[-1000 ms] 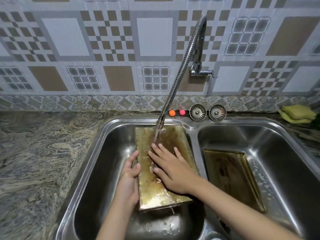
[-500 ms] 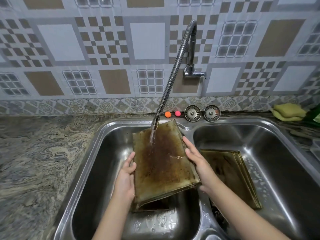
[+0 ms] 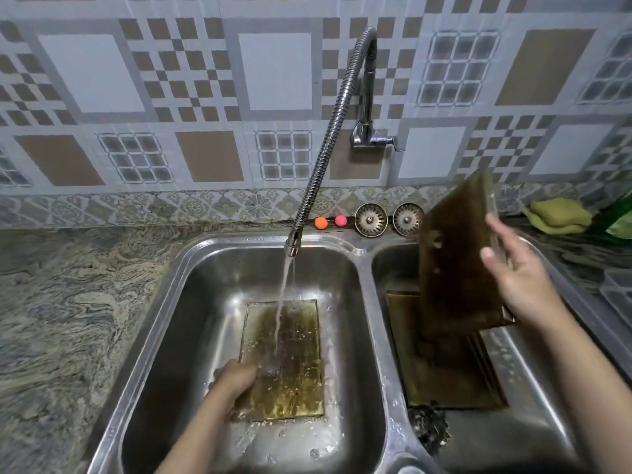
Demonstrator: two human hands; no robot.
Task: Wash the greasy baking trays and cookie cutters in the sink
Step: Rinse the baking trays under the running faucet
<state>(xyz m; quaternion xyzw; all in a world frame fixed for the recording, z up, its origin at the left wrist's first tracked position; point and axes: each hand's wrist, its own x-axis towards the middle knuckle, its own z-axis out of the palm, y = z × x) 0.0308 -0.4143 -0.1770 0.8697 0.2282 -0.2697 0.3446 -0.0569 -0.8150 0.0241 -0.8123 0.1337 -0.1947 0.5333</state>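
A greasy brown baking tray (image 3: 455,265) is held upright above the right sink basin (image 3: 533,398); my right hand (image 3: 516,268) grips its right edge. A second greasy tray (image 3: 284,357) lies flat on the bottom of the left basin (image 3: 178,336) under the running water from the flexible tap (image 3: 328,142). My left hand (image 3: 232,381) grips that tray's left edge, its fingers blurred. More stacked trays (image 3: 444,374) lie on the floor of the right basin, partly hidden by the lifted tray. No cookie cutters are visible.
A dark scrubbing pad (image 3: 431,429) lies at the front of the right basin. Two metal sink strainers (image 3: 371,219) and two small orange and pink balls (image 3: 320,223) sit on the back ledge. Yellow sponges (image 3: 557,215) rest on the counter at right; marbled counter (image 3: 61,302) spreads left.
My right hand has lifted the upper tray out of the left basin and carried it right, over the right basin. My left hand dropped down to the tray that lay beneath.
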